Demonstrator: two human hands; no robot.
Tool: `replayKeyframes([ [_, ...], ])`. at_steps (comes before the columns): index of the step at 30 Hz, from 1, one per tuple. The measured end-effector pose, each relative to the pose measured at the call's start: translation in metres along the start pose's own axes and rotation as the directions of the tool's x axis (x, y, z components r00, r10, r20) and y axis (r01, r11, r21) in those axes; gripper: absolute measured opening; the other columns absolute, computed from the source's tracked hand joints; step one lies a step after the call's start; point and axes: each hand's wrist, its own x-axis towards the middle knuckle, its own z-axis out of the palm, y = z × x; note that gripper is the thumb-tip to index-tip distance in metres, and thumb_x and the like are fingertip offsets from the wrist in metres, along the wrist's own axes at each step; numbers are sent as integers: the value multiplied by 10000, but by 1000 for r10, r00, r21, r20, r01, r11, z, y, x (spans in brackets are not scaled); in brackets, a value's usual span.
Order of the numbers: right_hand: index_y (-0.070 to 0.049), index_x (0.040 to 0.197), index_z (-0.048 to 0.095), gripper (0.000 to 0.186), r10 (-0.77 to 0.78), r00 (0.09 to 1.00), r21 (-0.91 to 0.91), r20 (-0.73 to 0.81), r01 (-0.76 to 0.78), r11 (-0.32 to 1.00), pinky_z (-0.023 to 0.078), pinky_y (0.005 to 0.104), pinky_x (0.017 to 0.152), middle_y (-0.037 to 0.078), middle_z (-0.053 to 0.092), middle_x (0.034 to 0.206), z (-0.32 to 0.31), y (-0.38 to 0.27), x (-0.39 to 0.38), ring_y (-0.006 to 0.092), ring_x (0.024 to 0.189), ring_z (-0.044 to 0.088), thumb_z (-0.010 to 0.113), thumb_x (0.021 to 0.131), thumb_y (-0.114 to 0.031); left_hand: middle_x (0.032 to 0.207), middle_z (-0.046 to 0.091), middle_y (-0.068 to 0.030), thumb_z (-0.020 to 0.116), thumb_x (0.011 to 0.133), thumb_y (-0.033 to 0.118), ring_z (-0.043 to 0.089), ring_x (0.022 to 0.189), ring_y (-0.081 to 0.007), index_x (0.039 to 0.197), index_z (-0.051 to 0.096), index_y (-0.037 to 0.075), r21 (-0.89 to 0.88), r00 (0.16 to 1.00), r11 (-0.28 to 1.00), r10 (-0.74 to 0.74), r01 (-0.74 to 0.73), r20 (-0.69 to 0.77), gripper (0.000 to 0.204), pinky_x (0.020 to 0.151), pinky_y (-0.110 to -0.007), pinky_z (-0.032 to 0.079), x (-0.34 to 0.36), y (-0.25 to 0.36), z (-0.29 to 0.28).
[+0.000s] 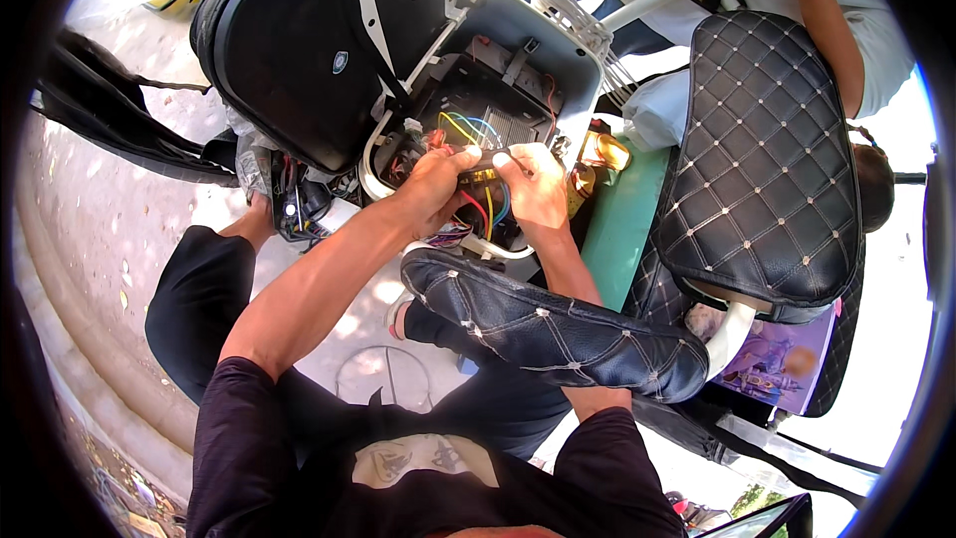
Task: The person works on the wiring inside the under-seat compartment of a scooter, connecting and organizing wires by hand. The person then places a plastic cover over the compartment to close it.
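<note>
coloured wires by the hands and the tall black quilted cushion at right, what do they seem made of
Coloured wires: probably smooth plastic insulation, judging by their bright colours and supple bends; any metal cores are hidden. Quilted cushion: leather or imitation leather, semi-gloss black, judging by the sheen and diamond stitching; which is unclear.

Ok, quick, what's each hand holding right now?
Left hand: closed, pinching one end of a small dark piece, exact kind unclear.
Right hand: closed, pinching the other end.

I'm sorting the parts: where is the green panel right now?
In the head view, the green panel is right of centre, between the right hand and the large quilted black cushion.
</note>
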Motion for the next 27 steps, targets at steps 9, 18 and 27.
replayKeyframes([
  [9, 13, 1034, 694, 145, 347, 933, 390, 96, -356, 849, 540, 291, 607, 64, 723, 898, -3, -10, 7, 149, 750, 665, 755, 918, -50, 1417, 620, -133, 521, 1071, 68, 671, 1257, -262, 1547, 431, 142, -95, 941, 989, -78, 115, 329, 489, 1120, -465, 547, -22, 4, -30],
  [18, -9, 991, 731, 103, 364, 916, 312, 169, -400, 862, 524, 291, 626, 54, 723, 903, -13, -21, 3, 141, 769, 656, 698, 964, -102, 1261, 703, -141, 586, 975, -128, 768, 1036, -231, 1585, 382, 95, 363, 962, 932, -95, -4, 255, 680, 882, -344, 657, -7, -2, -32],
  [27, -30, 1094, 721, 150, 441, 864, 358, 241, -502, 788, 488, 288, 640, 39, 724, 972, -15, 1, 11, 149, 804, 660, 713, 981, -128, 921, 775, -85, 733, 977, 40, 763, 754, -161, 1104, 682, 19, 476, 979, 875, -16, -85, 205, 138, 657, -293, 621, -5, -9, -25],
])
